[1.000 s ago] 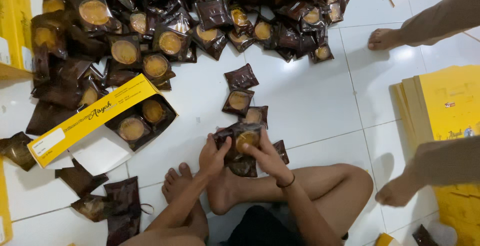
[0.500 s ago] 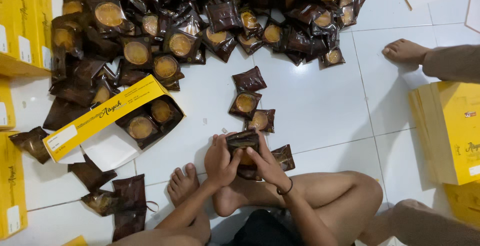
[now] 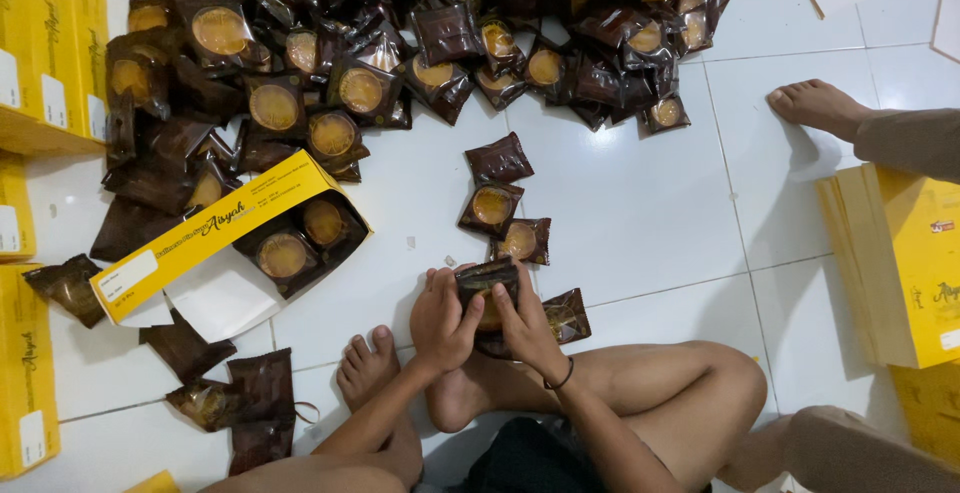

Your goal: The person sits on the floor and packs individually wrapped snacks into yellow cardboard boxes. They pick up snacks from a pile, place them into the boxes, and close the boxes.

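Observation:
My left hand (image 3: 440, 318) and my right hand (image 3: 528, 321) together grip a small stack of dark brown snack packets (image 3: 486, 281) just above my crossed legs. Each packet shows a round golden pastry through a clear window. Another packet (image 3: 566, 315) lies by my right wrist. Three loose packets (image 3: 498, 159) lie in a line on the white tiled floor just beyond my hands. An open yellow box (image 3: 215, 225) with two packets inside lies to the left.
A big heap of the same brown packets (image 3: 350, 63) covers the floor at the top. Yellow boxes stack up at the left edge (image 3: 40, 63) and at the right (image 3: 905, 263). Another person's bare foot (image 3: 820, 105) rests at the right.
My hands have drawn the packets a little closer to my legs and squeezed them into a tidier stack. The other person's foot has shifted at the right.

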